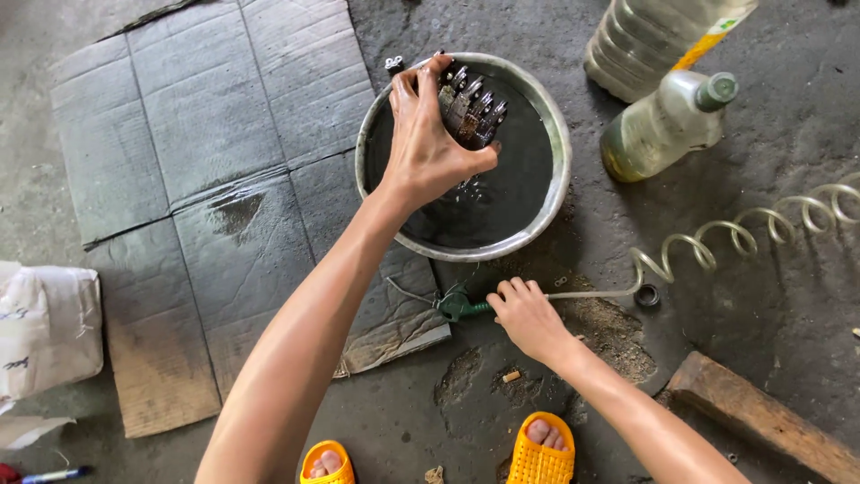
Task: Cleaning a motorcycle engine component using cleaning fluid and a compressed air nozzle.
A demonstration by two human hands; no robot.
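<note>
My left hand (428,143) holds a bundle of dark metal chain links (470,106) just above the black liquid in a round metal basin (560,170). Drips ripple the liquid under the chain. Lower down, my right hand (528,314) rests on the concrete floor and grips a green-tipped air nozzle (459,306), which is joined to a pale coiled hose (743,235) running off to the right.
Flattened cardboard (206,152) lies left of the basin, wet near its middle. Two plastic bottles (667,121) lie at the upper right. A wooden block (761,417) sits at the lower right, a white bag (49,327) at the left. My orange sandals (540,457) show at the bottom.
</note>
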